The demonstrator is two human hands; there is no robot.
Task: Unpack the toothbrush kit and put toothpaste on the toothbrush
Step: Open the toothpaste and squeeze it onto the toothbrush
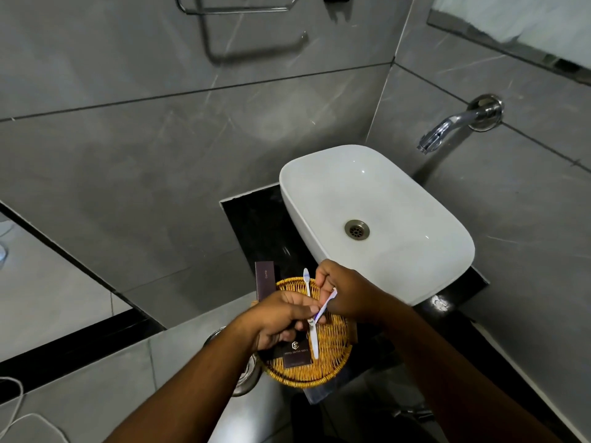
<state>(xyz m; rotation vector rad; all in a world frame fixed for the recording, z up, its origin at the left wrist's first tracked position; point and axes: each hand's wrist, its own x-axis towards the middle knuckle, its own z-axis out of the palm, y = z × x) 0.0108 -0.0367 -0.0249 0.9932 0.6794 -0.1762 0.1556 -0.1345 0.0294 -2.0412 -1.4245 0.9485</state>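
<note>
Fingers (299,310) of the left hand (281,321) are closed round the middle of the white toothbrush (311,311), bristles pointing far; the right hand (345,290) pinches the small toothpaste tube (326,303), which slants down to touch the brush handle. Both hang over the wicker basket (332,353), near the white sink (377,199); a dark box (297,354) lies in the basket, partly hidden by the left hand; whether the tube is capped is unclear.

The dark box (297,354) lying in the wicker basket (332,362) carries a pale hexagonal logo and, below it, a line of small capitals that seems to read "HOTEL GRAND SHIVA"; the last word is unsure. The tall dark box (264,279) standing at the basket's far left rim bears one small word running sideways, apparently "Comb".
</note>
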